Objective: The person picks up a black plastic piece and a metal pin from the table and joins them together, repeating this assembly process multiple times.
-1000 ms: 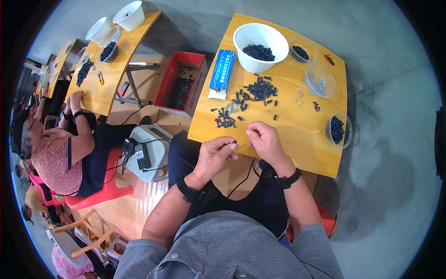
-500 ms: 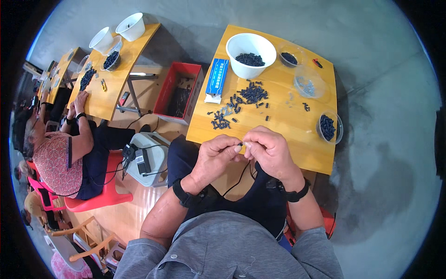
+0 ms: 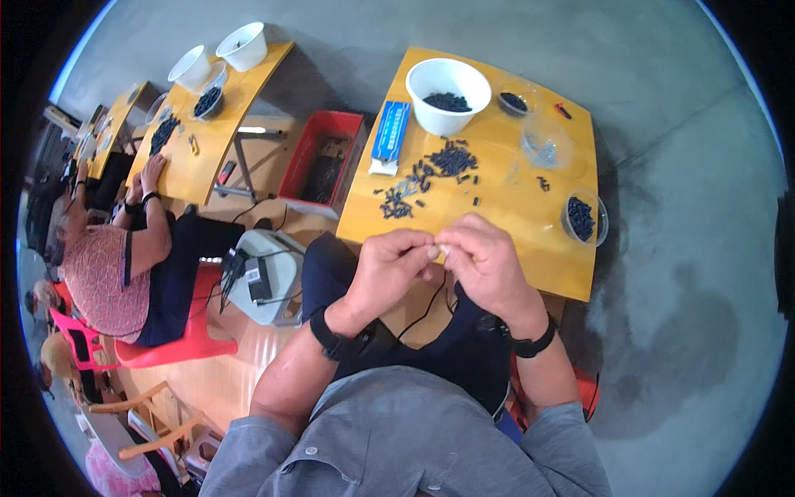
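My left hand [image 3: 391,267] and my right hand [image 3: 487,263] meet at their fingertips, just off the near edge of the wooden table [image 3: 513,240]. Both pinch thumb against forefinger. Whatever lies between the tips is covered now; a small black piece showed in the left pinch a moment earlier. Just beyond them, a loose group of small black pieces [image 3: 396,205] lies on the table with some tiny clear bits. Farther back is a denser heap of black pieces [image 3: 452,159]. A clear tub [image 3: 581,220] of similar black pieces stands near the right edge.
A white bucket [image 3: 426,74] with black pieces, a blue box [image 3: 391,132], clear tubs [image 3: 546,145] and a red-black tool [image 3: 563,111] stand or lie farther back. Left are a red bin [image 3: 300,157], a grey stool [image 3: 277,306] with adapters, and a seated person [image 3: 103,282] at another table.
My hands have closed together at the fingertips, hiding the black piece that showed in my left fingers. The view has shifted slightly. The seated person's hands have moved a little.
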Demonstrator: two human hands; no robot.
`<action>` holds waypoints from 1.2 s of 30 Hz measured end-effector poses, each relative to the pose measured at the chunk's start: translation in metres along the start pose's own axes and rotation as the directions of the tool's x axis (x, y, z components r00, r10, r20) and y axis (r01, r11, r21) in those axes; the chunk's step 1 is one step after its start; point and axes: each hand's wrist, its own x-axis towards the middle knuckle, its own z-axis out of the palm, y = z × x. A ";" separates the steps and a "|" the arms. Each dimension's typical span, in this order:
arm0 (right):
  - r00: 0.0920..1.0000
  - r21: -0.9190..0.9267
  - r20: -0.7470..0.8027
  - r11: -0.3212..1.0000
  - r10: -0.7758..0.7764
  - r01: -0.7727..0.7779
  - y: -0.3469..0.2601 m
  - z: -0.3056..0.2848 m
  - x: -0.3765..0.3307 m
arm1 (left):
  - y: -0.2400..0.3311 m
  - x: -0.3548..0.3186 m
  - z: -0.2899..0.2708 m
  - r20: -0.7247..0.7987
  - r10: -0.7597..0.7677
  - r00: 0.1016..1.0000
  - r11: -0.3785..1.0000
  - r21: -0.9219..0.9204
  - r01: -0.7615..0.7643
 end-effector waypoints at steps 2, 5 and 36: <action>1.000 -0.009 0.001 1.000 -0.006 0.006 -0.010 -0.001 -0.001 | 0.013 0.001 0.005 0.001 -0.065 0.998 0.996 -0.065 0.065; 0.998 0.010 -0.048 0.999 0.046 -0.046 -0.007 -0.005 -0.002 | 0.012 0.005 0.008 0.050 -0.110 0.993 0.976 -0.185 0.118; 0.907 0.700 0.378 0.585 0.184 -0.410 -0.023 0.064 -0.035 | 0.037 0.044 0.004 -0.148 0.100 0.984 0.942 -0.304 -0.142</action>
